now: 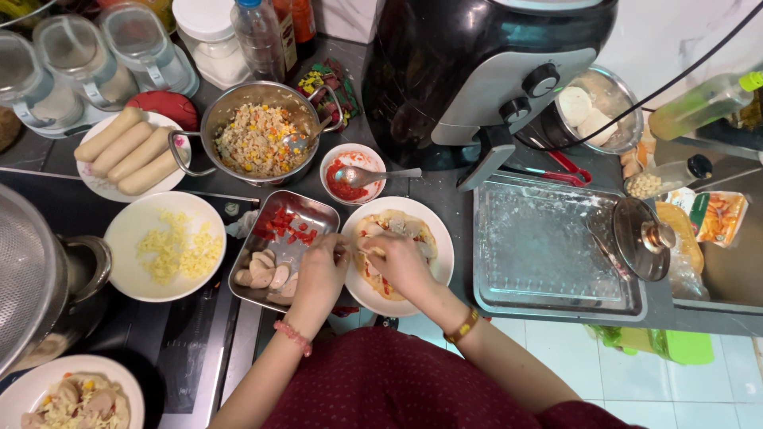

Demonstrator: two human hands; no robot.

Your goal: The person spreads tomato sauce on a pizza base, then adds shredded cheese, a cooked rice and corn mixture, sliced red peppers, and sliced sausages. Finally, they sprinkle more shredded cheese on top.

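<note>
My left hand (320, 270) hovers at the left rim of a white plate (439, 238), fingers pinched together over the edge of a steel tray (310, 208) with red pepper bits and sausage slices. My right hand (401, 262) rests over the small topped dough round (397, 230) on that plate, fingers curled on the toppings. What either hand pinches is too small to tell.
A pot of mixed rice filling (254, 139), a bowl of red sauce with a spoon (350, 176), a plate of grated cheese (171, 246), whole sausages (127, 151), a black air fryer (477, 71), a floured steel tray (548, 246) and a finished topped round (75, 401) surround me.
</note>
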